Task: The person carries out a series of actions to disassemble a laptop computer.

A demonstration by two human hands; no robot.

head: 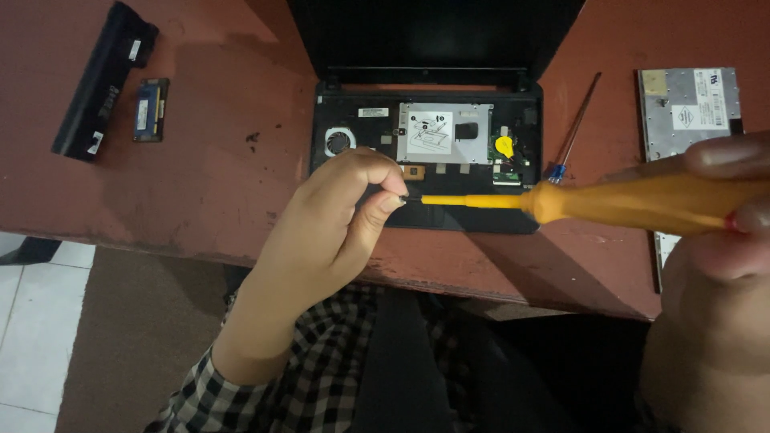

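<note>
Black battery bar (103,80) and memory module (151,109), far left. Left hand (333,220) pinches the tip of the yellow screwdriver (593,202), above the opened laptop (425,144); right hand (722,232) grips its handle. Advisable: keep the shaft level, pinch steady.

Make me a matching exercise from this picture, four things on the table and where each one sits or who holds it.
Things:
1. yellow screwdriver
2. long black battery
3. memory module
4. slim screwdriver

Places:
A. on the table, right of the opened laptop
B. far left, lying slantwise
C. in the right hand, tip at the left hand
D. just right of the battery

Pairs: 1-C, 2-B, 3-D, 4-A
</note>
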